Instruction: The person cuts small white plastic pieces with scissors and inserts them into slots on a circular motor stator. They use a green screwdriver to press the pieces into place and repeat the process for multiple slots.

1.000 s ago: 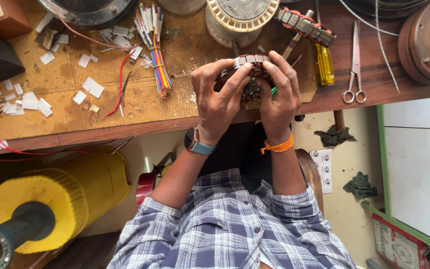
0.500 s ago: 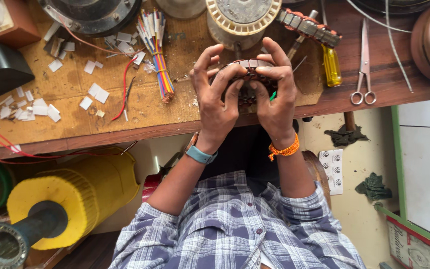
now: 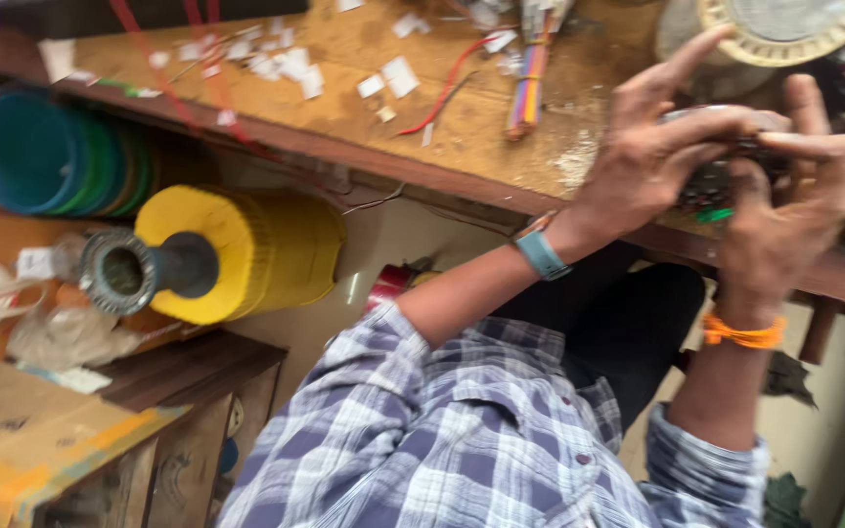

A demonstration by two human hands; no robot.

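A small round metal motor part w/ dark windings (image 3: 726,176) is gripped between both hands, held up just above the front edge of the worn wooden workbench (image 3: 364,127), at upper right of the view; the left hand (image 3: 657,161) is closed over its top and left side, index finger stretched out upward; the right hand (image 3: 794,210) is wrapped round its right side, fingers curled over the top; so both hands are shut on the part, none left free. A bit of green (image 3: 714,213) is seen at the part's underside, poss. wire or sleeve; cannot be told, picture is blurred.

Progress, judged only from what lies here: the part is in hand and being worked at w/ fingertips, no tool held; windings appear in place, but whether they are finished cannot be told; the work is prob. mid-way, w/ parts and scraps not cleared.

Around: a bundle of coloured wires (image 3: 530,83) and a loose red wire (image 3: 447,88) lie on the bench left of the hands; white paper scraps (image 3: 290,64) are scattered further left; a cream round ribbed casing (image 3: 784,29) stands behind the hands; a yellow cylindrical spool on a dark shaft (image 3: 237,249) sits below the bench, well apart, w/ stacked blue-green discs (image 3: 61,152) beside it.
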